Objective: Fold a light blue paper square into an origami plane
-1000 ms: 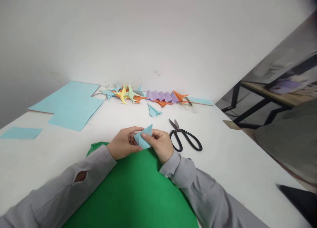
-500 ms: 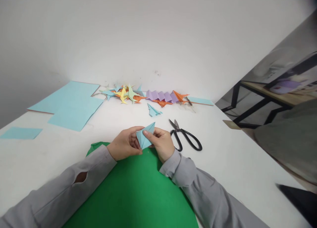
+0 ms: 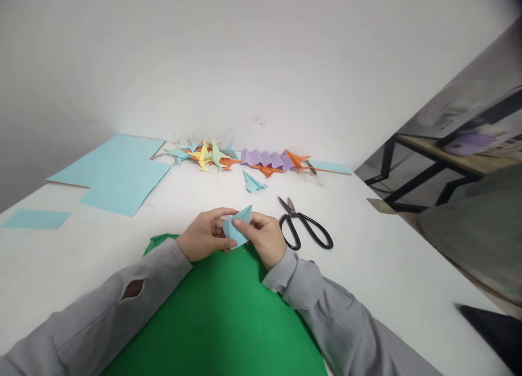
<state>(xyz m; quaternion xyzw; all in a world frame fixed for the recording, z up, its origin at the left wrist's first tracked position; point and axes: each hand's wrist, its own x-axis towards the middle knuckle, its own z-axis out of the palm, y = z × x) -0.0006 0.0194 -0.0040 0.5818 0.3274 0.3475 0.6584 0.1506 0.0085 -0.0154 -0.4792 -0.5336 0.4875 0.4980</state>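
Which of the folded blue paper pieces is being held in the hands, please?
The blue piece between the left hand and right hand; the others lie on the table.

No readable text

I can't read any words, labels, brands, numbers or signs from where I am. Over to my right, the things on the wooden-topped table (image 3: 468,157) are blurred, so there may be print among them, but I can't make any out.
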